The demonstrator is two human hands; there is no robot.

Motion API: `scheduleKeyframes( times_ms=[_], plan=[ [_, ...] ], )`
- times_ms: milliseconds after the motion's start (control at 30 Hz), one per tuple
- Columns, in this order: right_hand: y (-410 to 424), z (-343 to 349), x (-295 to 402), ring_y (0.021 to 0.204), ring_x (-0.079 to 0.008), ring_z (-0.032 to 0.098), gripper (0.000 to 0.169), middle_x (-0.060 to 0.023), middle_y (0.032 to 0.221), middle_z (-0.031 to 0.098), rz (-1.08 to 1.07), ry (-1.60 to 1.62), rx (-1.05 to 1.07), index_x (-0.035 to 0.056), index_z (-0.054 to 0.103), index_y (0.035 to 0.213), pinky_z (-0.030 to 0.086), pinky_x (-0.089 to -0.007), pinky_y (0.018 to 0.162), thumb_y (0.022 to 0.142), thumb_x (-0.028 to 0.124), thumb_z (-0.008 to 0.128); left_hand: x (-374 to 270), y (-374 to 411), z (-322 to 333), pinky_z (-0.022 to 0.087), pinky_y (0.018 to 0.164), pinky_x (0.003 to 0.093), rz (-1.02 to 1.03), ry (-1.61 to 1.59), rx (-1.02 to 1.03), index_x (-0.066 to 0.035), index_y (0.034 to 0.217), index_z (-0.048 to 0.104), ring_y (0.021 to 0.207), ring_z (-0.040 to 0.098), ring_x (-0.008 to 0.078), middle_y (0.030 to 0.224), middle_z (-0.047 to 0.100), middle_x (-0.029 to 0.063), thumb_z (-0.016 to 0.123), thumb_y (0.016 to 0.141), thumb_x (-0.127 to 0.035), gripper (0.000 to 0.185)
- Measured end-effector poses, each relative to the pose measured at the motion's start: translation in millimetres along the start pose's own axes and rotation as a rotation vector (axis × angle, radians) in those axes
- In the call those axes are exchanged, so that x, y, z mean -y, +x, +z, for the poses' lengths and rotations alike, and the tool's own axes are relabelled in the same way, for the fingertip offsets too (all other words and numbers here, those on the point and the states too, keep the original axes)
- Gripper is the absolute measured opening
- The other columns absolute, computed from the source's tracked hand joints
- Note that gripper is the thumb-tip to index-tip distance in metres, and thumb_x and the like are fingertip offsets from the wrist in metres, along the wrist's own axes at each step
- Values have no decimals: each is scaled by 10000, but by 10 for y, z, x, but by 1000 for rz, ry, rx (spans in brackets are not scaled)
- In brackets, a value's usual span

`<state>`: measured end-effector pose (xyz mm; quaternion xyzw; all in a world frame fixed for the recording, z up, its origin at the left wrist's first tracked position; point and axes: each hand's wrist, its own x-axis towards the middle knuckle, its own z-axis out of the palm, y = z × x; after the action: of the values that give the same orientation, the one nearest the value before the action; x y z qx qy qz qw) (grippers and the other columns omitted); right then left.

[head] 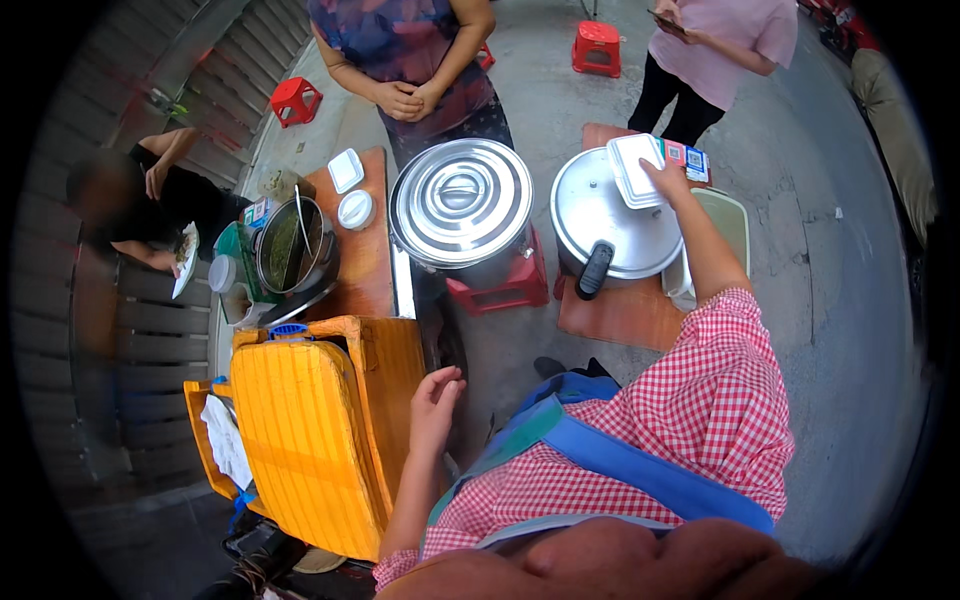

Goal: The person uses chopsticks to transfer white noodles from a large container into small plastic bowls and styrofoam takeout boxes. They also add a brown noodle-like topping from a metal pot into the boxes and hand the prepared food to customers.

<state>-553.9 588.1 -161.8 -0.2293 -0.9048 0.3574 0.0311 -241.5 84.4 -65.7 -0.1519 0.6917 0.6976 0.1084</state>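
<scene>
My right hand [664, 180] grips the edge of a lidded white takeaway container [635, 169] over the right side of a large metal pot with a black handle [600, 221]. My left hand [436, 401] is raised beside the yellow box, fingers curled but apart, holding nothing. Between the two tables, a wide steel pot with a ringed, shiny lid [461, 202] sits on a red plastic stool [504, 289]. To the left, an open pot [294, 247] holds green food in a divided inside, with a ladle in it. Another white container [346, 171] and a round white-lidded tub [356, 210] lie on the wooden tabletop [367, 277].
A big yellow box with a lid [307, 442] stands at the lower left. A plastic tub [724, 225] is right of the handled pot, near cards bearing printed codes [696, 162]. Two people stand across; another at left holds a plate [186, 259]. Red stools [597, 49] stand behind.
</scene>
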Motion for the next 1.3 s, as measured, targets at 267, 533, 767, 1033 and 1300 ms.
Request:
scheduleKeyframes(
  times_ms=[267,533,767,1033,1300],
  plan=[
    [762,116,-700,1030,-376,600,806,-278,1099,605,-27,-242,164,-99,564,1146,452,-379,884,769,614,577,971,-1306,-98,478,862,308,-315,192,-461,26,1172,548,986,607,207,1102,622,136,606,880,-129,335],
    [877,65,-831,1047,-287,586,707,-203,1148,602,64,-20,253,-59,514,1248,441,-345,885,793,464,652,1577,-1868,-50,475,866,341,-351,188,-555,-15,1200,557,968,612,272,1123,603,179,652,836,-196,418],
    [743,73,-148,1051,-381,574,613,-216,1104,618,-107,-319,-244,-41,577,1141,448,-455,894,869,503,498,1340,-2057,39,490,827,354,-328,406,-576,-50,1196,555,949,613,268,1121,579,164,662,832,-217,415],
    [-896,1092,1518,918,-242,618,344,-157,1040,646,-829,271,-59,-22,607,1124,484,-332,814,900,238,583,1590,-2571,-273,471,898,361,-86,636,-515,-61,1263,495,1083,543,298,1190,531,162,594,878,-289,458],
    [-6626,1736,3084,518,-187,478,225,-97,592,533,-1765,446,1269,1,553,659,402,-294,513,780,103,712,2386,-4008,-388,467,885,377,-94,338,-946,-66,1222,538,1022,577,312,1165,558,174,620,849,-274,435]
  ],
)
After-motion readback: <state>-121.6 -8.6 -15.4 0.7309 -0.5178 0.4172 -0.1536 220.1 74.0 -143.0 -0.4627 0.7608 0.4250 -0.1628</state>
